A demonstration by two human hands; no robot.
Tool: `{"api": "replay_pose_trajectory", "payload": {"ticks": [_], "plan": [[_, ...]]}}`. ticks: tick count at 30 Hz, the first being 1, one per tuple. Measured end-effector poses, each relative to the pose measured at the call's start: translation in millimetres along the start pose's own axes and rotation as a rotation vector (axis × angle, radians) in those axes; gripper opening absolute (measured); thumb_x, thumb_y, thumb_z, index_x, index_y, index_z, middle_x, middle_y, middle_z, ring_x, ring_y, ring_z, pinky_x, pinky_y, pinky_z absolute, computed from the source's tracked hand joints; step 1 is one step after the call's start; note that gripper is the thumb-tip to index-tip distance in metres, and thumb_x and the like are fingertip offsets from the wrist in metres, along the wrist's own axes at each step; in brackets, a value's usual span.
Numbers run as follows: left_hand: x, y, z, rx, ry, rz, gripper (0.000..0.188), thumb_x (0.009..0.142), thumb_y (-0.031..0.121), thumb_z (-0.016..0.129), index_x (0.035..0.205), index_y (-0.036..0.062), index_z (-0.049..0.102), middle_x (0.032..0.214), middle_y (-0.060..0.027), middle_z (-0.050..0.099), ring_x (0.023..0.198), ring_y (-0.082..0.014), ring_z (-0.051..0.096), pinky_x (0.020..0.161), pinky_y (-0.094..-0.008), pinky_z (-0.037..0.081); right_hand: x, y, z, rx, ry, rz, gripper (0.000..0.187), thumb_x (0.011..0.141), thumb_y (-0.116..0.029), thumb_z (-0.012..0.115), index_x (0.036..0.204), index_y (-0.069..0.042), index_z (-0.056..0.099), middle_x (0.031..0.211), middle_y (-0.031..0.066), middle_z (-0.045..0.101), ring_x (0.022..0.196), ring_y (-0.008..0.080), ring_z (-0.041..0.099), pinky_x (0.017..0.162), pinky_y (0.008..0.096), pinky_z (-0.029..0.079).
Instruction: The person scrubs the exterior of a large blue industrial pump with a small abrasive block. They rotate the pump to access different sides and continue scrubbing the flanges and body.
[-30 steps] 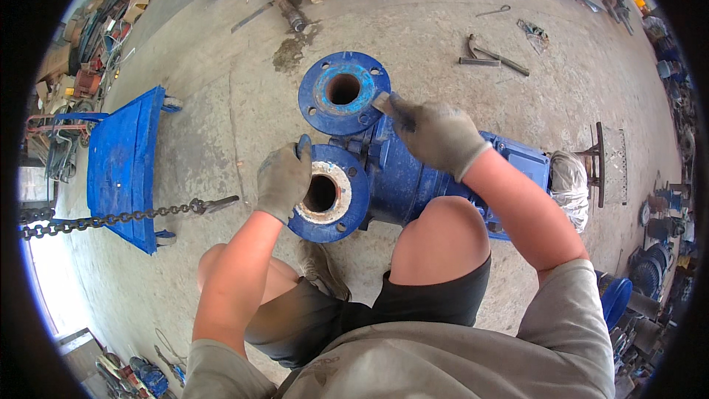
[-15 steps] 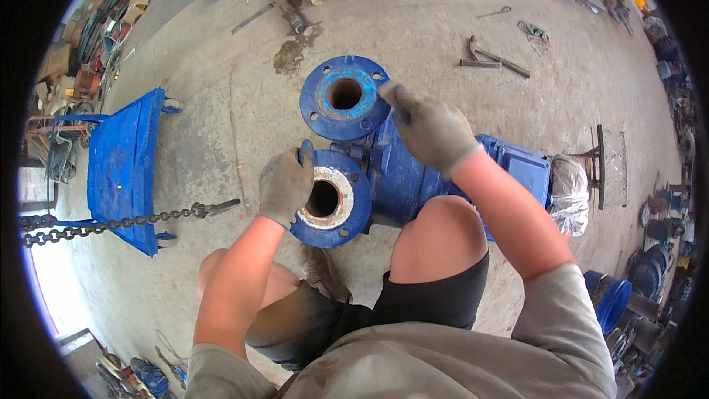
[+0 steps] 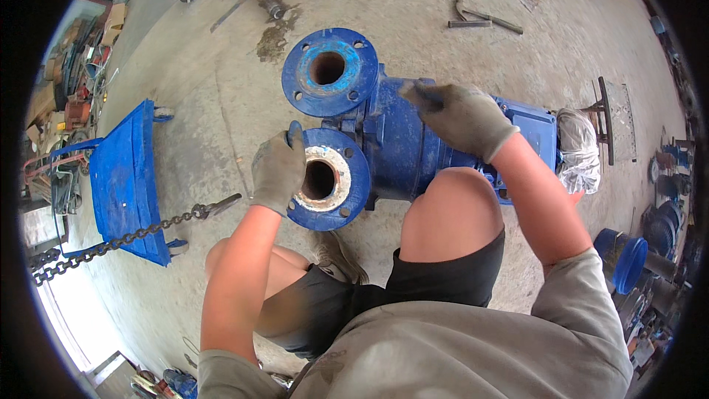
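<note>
A blue pump (image 3: 399, 140) lies on the floor between my knees, two round bolt-hole flanges facing up. The far flange (image 3: 295, 89) has a blue-painted face around its dark bore; the near flange (image 3: 358, 185) has a whitish ring around its opening. My left hand (image 3: 279, 171), in a grey glove, is closed around the near flange's left edge. My gloved right hand (image 3: 465, 114) is over the pump body, fingers curled together and pointing left; whatever they may hold is hidden. A blue motor box (image 3: 530, 131) sits at the pump's right end.
White plastic wrap (image 3: 578, 151) covers the motor's end. To the left stands a blue wheeled cart (image 3: 125, 177), with a heavy chain (image 3: 140, 233) crossing in front. A hammer (image 3: 491, 18) lies beyond the pump. At the lower right is a blue drum (image 3: 628, 262).
My right hand has moved from the far flange's edge to the right, over the pump body. My left hand stays at the near flange. The whole view has shifted slightly.
</note>
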State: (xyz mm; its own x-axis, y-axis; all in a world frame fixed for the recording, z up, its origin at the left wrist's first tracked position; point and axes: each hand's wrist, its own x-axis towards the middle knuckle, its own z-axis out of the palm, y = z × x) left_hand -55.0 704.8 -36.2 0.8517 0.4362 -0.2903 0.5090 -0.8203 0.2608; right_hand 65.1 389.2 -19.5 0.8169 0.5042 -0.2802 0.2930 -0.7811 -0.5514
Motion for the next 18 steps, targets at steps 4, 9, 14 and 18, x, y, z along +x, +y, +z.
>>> {"api": "replay_pose_trajectory", "payload": {"ticks": [4,9,14,18], "plan": [[1,-2,1,-0.023,-0.007,0.041,0.065,0.118,0.049,0.042,0.11,-0.0031,0.079,0.112,-0.0323,0.078,0.109,-0.0509,0.074,0.101,-0.058,0.054,-9,6,-7,-0.052,-0.295,0.085,0.041,0.102,-0.03,0.069,0.141,-0.021,0.078,0.128,0.0212,0.079,0.114,0.0396,0.076,0.103,0.0451,0.06],[3,-10,3,-0.059,0.005,0.097,0.064,0.118,0.048,0.042,0.104,-0.0033,0.078,0.107,-0.0325,0.077,0.105,-0.0522,0.073,0.097,-0.0592,0.054,12,-2,-6,-0.025,-0.231,0.021,0.046,0.101,-0.036,0.071,0.143,-0.02,0.077,0.131,0.0211,0.078,0.116,0.0391,0.076,0.105,0.0437,0.058],[10,-18,5,-0.1,-0.047,0.156,0.063,0.118,0.047,0.043,0.104,-0.0034,0.078,0.102,-0.033,0.077,0.102,-0.053,0.073,0.094,-0.0595,0.054,26,9,-14,-0.148,-0.393,0.238,0.05,0.101,-0.043,0.072,0.144,-0.017,0.076,0.131,0.023,0.078,0.113,0.0378,0.077,0.106,0.0447,0.056],[17,-25,5,-0.108,-0.072,0.22,0.062,0.118,0.046,0.043,0.105,-0.004,0.077,0.102,-0.0332,0.076,0.102,-0.0531,0.073,0.094,-0.0601,0.054,31,11,-10,-0.035,-0.29,-0.024,0.049,0.098,-0.037,0.074,0.144,-0.018,0.076,0.126,0.0219,0.081,0.108,0.0354,0.078,0.103,0.0433,0.057]]}}
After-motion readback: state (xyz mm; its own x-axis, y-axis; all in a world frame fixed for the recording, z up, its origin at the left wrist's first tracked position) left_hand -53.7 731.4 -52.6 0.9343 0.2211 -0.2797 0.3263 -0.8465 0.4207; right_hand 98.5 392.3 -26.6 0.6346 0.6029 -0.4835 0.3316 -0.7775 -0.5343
